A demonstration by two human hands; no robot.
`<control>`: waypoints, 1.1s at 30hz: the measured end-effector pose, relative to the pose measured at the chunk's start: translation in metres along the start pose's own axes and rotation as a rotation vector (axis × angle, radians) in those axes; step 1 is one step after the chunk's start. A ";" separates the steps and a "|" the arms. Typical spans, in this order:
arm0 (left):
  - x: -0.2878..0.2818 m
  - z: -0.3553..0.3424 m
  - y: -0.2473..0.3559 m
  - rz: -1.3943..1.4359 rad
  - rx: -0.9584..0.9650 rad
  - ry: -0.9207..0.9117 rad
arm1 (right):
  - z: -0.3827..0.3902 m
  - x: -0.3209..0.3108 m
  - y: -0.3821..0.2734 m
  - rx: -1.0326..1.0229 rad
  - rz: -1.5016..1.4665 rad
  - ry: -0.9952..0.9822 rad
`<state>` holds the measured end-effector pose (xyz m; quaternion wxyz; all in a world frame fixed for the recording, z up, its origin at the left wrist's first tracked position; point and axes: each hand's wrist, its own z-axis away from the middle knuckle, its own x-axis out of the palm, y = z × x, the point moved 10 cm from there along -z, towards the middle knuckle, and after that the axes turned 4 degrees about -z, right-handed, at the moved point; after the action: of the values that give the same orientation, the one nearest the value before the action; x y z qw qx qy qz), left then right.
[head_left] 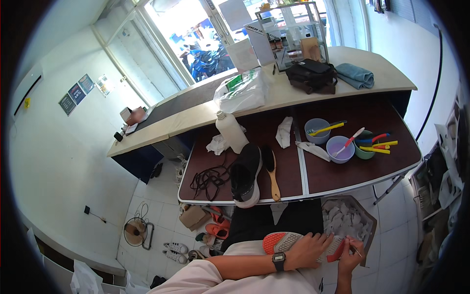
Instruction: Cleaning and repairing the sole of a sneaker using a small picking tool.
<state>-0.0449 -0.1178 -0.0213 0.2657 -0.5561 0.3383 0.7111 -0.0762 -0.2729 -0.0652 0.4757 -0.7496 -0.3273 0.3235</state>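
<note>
Across my lap lies a shoe [280, 243] with its red, grey and whitish sole turned up. My left hand [309, 249], a watch on its wrist, is closed over the middle of the sole and steadies it. At the shoe's right end, my right hand [350, 254] is closed on a thin, light-coloured stick-like tool [360, 252]; its working tip is hidden by the fingers. In front of me on the dark red table [325, 179] stand a black shoe [246, 171] and a wooden-handled brush [273, 176] beside it. Black shoelaces [208, 182] lie to their left.
A white bottle [232, 133] stands behind the black shoe. Bowls [340, 156] with several brushes are at the table's right. A bin [373, 220] of crumpled white paper sits by my right knee. Shoes [218, 228] and a fan [135, 231] are on the left floor.
</note>
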 end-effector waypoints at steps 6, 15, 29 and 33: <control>0.000 0.000 -0.003 0.040 -0.012 0.024 | 0.009 0.016 -0.030 -0.209 -0.017 -0.120; 0.001 0.000 -0.008 0.055 -0.005 0.027 | -0.001 0.010 -0.025 -0.116 -0.034 -0.086; -0.002 -0.001 -0.004 0.100 -0.027 0.001 | -0.007 0.004 -0.004 0.014 0.010 -0.170; -0.016 0.005 -0.012 0.142 -0.018 0.087 | -0.021 -0.007 -0.002 0.215 -0.098 -0.047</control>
<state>-0.0348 -0.1065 -0.0068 0.1948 -0.5633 0.3819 0.7063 -0.0638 -0.2879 -0.0551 0.5607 -0.6696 -0.3379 0.3507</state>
